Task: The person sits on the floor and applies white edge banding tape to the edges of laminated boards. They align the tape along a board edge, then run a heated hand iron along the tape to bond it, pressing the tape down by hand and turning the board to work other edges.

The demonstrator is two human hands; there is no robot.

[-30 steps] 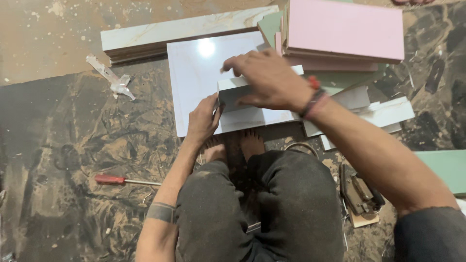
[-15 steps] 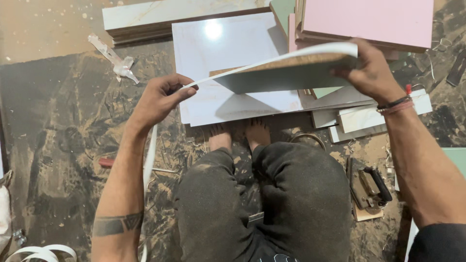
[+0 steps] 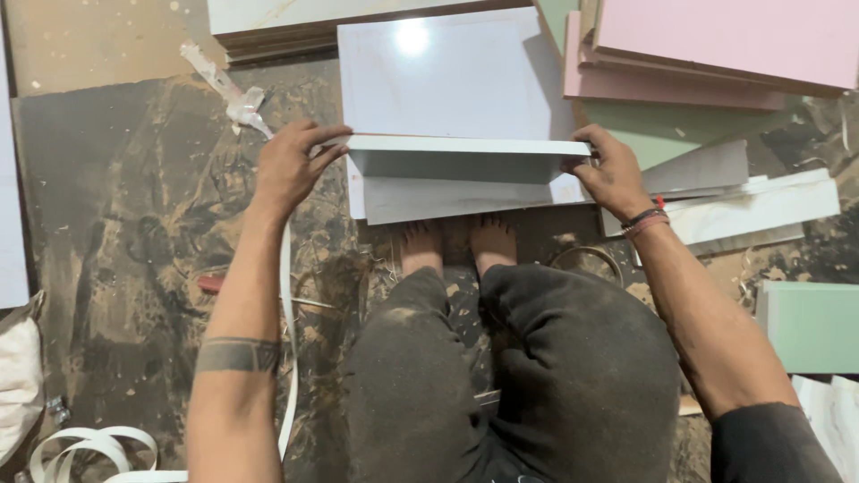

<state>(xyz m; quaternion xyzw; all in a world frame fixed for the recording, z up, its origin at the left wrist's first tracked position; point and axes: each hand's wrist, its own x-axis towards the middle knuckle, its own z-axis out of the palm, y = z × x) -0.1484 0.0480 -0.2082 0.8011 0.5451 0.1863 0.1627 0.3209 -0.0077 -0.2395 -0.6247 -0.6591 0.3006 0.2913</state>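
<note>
White laminated board (image 3: 465, 156) held edge-on between both hands, above the bare feet (image 3: 456, 241). Left hand (image 3: 291, 165) clamped on its left end, thumb under, fingers over the top edge. Right hand (image 3: 613, 170) gripping the right end likewise. Just beyond the hands: large glossy white panel (image 3: 447, 80) flat on the floor (image 3: 134, 224). Past the right hand: stacked pink boards (image 3: 716, 45), pale green board (image 3: 671, 130) under them. Right of that hand: white strips (image 3: 761, 210). White edge banding strip (image 3: 286, 358) runs beside the left forearm. Open floor left of the left hand.

Dusty mottled floor (image 3: 116, 224), stacked pink boards (image 3: 734, 36)
</note>
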